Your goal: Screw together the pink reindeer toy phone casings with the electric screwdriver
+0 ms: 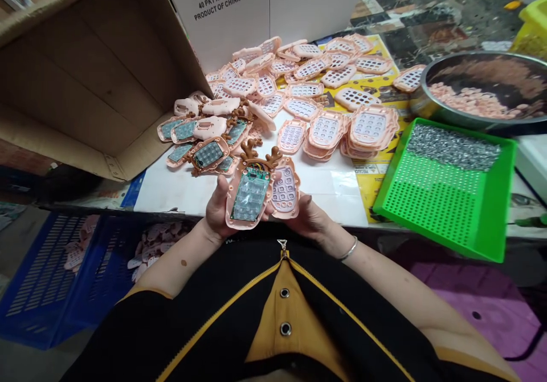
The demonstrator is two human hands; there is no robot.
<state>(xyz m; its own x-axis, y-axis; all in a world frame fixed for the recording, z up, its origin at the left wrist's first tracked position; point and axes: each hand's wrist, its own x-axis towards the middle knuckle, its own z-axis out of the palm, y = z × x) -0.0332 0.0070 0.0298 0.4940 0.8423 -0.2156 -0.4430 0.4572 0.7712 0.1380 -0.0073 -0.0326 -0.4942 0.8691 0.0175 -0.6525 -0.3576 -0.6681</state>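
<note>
Holding two pieces over the front edge of the worktable, one per hand. Got the left hand wrapped around the near side of a pink shell, thumb up on the rim, with a green circuit board facing up inside and brown antlers at the far end. Gripping a pink keypad shell in the right hand, thumb at its outer edge, just beside the board one and slightly behind it. Can't tell whether touching or just overlapping, and can't make out every finger behind the plastic. Also wearing a silver bangle on the right wrist. Looking past the hands: more board-filled shells heaped near the left hand, in front of a tipped cardboard box. Stacked straight ahead and a bit right, keypad shells with pale pads, then a messy spread of hole-punched pink covers up against a white carton. Over on the right, a green tray of small metal bits, right by a steel bowl of little pink pieces. Down low on the left, blue baskets with more pink parts.
</note>
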